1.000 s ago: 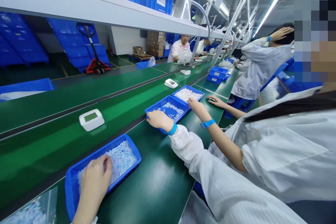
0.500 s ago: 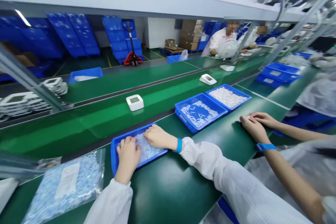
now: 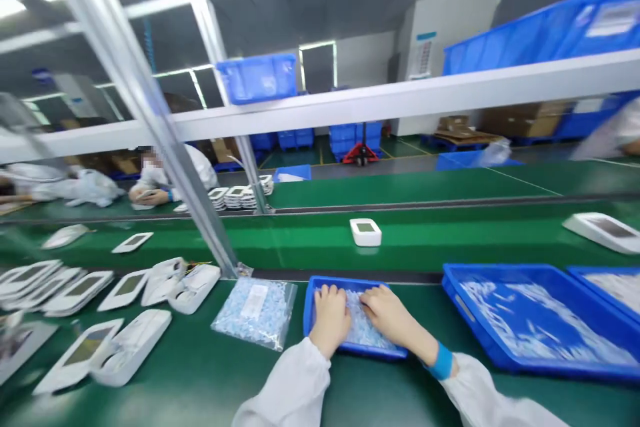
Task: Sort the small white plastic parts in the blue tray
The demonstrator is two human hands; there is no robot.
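Head view — left hand (image 3: 331,317), right hand (image 3: 391,315) half curled, touching pale pieces (image 3: 357,328) — grip unclear.

1. One head-worn view looks forward and down across the bench (image 3: 380,397).
2. Close in, below centre: left hand (image 3: 331,321), right hand (image 3: 393,315).
3. Farther out: belt (image 3: 300,238), then shelf (image 3: 350,99) crossing above mid-height; ceiling (image 3: 310,10) along the top.
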